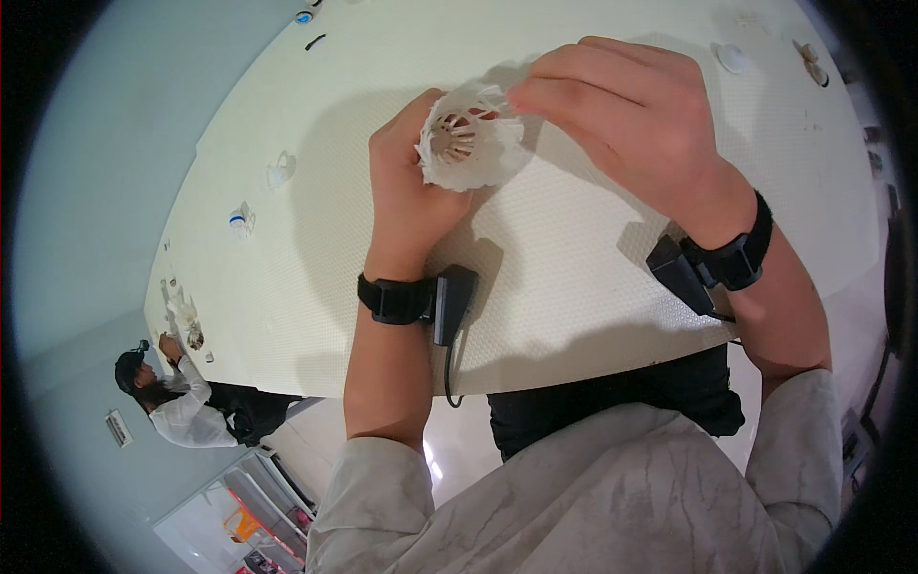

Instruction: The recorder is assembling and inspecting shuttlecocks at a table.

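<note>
My left hand point(411, 163) is wrapped round a white feather shuttlecock point(492, 158), whose open skirt faces me. Thin ribs show inside it, with darker gaps between them, and its edge looks ragged. My right hand point(631, 105) is closed in a pinch at the upper right rim of the skirt, fingertips against the feathers. Whether a loose strand sits between those fingertips is too small to tell. The shuttlecock's base is hidden behind the skirt and my left hand.
On the white textured table point(574, 277), a small white piece with a blue band point(239, 221) and a crumpled white bit point(279, 171) lie left. A round white disc point(732, 58) and brown pieces point(813, 64) lie far right. Another person point(186, 402) works at the table's left end.
</note>
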A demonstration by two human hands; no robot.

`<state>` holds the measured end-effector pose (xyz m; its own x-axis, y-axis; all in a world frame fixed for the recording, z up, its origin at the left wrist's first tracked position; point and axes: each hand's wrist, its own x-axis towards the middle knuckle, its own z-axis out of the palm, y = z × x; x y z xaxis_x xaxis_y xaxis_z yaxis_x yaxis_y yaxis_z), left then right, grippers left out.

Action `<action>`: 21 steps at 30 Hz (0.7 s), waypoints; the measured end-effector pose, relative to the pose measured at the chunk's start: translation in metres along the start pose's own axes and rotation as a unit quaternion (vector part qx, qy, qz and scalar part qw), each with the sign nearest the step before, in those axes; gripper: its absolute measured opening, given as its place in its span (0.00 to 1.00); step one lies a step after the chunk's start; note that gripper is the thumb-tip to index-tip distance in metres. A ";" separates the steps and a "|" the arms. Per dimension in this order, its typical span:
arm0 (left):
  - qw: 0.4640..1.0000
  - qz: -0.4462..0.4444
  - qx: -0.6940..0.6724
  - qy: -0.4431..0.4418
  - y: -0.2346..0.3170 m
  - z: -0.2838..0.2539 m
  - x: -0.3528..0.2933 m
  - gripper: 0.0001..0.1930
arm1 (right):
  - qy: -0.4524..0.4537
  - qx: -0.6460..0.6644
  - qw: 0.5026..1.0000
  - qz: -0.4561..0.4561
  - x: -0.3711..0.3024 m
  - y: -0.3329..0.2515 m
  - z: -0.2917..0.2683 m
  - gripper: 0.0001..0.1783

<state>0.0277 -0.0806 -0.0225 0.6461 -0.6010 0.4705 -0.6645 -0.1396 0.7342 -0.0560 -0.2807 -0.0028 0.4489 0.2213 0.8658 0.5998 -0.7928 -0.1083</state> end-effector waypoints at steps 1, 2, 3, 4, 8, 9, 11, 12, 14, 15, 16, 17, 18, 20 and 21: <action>1.000 0.000 0.002 -0.001 0.000 -0.001 -0.001 0.11 | -0.002 0.016 1.000 -0.010 0.003 -0.001 0.000 0.13; 1.000 -0.010 -0.004 0.000 -0.001 -0.001 -0.002 0.11 | 0.000 0.017 1.000 -0.009 0.004 0.000 0.000 0.13; 1.000 -0.021 -0.012 0.001 -0.002 -0.001 -0.003 0.11 | 0.004 0.012 1.000 -0.017 0.004 0.000 -0.001 0.14; 1.000 -0.021 -0.013 -0.001 -0.002 0.000 -0.003 0.11 | 0.007 0.008 1.000 -0.026 0.003 0.000 -0.001 0.14; 0.999 -0.034 -0.023 -0.022 -0.003 -0.001 -0.003 0.12 | 0.008 -0.001 1.000 -0.031 0.004 -0.001 -0.001 0.14; 0.998 -0.045 -0.025 -0.036 -0.003 -0.001 -0.003 0.12 | 0.009 -0.004 0.999 -0.036 0.005 -0.001 -0.001 0.14; 0.998 -0.041 -0.027 -0.032 0.000 0.000 -0.002 0.12 | 0.011 -0.007 0.999 -0.040 0.005 -0.001 -0.003 0.14; 0.999 -0.036 -0.028 -0.026 0.000 0.000 -0.002 0.13 | 0.008 -0.004 0.999 -0.040 0.006 -0.001 -0.002 0.14; 0.999 -0.032 -0.026 -0.024 0.000 -0.001 -0.002 0.13 | 0.005 0.000 0.999 -0.040 0.006 -0.001 -0.001 0.14; 0.999 -0.027 -0.024 -0.025 0.001 -0.001 -0.001 0.14 | 0.006 0.003 0.999 -0.044 0.006 0.000 0.000 0.14; 0.999 -0.028 -0.024 -0.025 0.001 0.000 -0.001 0.14 | 0.006 0.005 0.999 -0.049 0.006 0.001 0.000 0.14; 0.999 -0.028 -0.016 -0.028 0.002 0.000 -0.001 0.14 | 0.006 0.005 0.999 -0.049 0.005 0.001 0.000 0.14; 0.999 -0.029 -0.007 -0.030 0.003 -0.001 -0.001 0.14 | 0.007 0.002 0.999 -0.048 0.006 0.001 0.000 0.14; 0.999 -0.028 -0.004 -0.030 0.002 -0.002 0.000 0.14 | 0.008 -0.001 0.999 -0.048 0.007 0.000 0.000 0.14; 0.999 -0.029 -0.002 -0.031 0.001 -0.003 -0.001 0.14 | 0.005 0.003 0.999 -0.042 0.007 -0.001 0.000 0.14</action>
<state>0.0272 -0.0778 -0.0210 0.6587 -0.6396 0.3962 -0.6248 -0.1716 0.7617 -0.0535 -0.2789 0.0036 0.3895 0.2817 0.8769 0.6390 -0.7683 -0.0371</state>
